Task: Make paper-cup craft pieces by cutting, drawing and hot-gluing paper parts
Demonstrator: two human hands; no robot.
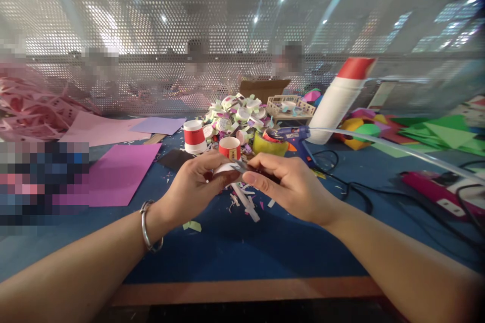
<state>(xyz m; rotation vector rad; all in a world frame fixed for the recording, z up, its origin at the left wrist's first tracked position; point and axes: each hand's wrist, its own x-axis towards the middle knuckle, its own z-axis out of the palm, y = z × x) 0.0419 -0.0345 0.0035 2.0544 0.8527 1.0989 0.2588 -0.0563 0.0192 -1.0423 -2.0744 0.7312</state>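
On the near side of the heap of cut paper pieces, I watch from far away how two hands meet above the blue tabletop. The fingers of the left hand are pinching a small white paper piece, whose form is partly hidden. The fingers of the right hand are closed around a dark tool with a grey end, close against the white paper piece; it is too blurred for me to name it. Lower than the hands, also on the near side of the heap, I notice a pale strip among small scraps. Left of the heap there is a red-banded white cup, and farther left a magenta sheet. Just before the heap stands a red cup. To the right of the heap I find a purple glue gun and a tall, leaning stack of white cups.
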